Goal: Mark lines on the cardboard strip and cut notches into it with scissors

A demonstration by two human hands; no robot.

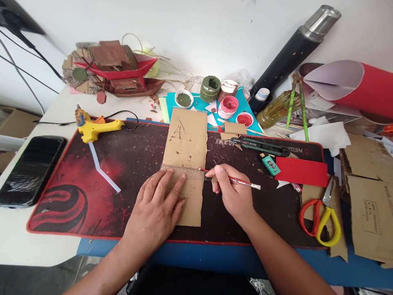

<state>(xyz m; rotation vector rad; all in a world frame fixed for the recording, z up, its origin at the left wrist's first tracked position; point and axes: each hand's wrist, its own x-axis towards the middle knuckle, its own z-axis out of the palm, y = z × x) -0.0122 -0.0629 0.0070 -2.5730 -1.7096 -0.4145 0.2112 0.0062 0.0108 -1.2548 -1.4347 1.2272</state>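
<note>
A long strip of brown cardboard (187,143) lies on the dark desk mat (138,143). Across its middle rests a clear ruler (190,173). My left hand (158,200) lies over the ruler and cardboard, its fingers spread and pressing down. A red pencil (242,182) is pinched in my right hand (231,188), with the tip at the ruler's right end, by the cardboard's right edge.
A yellow glue gun (98,128) and a phone (30,170) are at the left. Model boats (123,69) and paint jars (210,89) stand behind. To the right lie a cutter (260,146), an eraser (270,164), red paper (302,171) and scissors (321,221).
</note>
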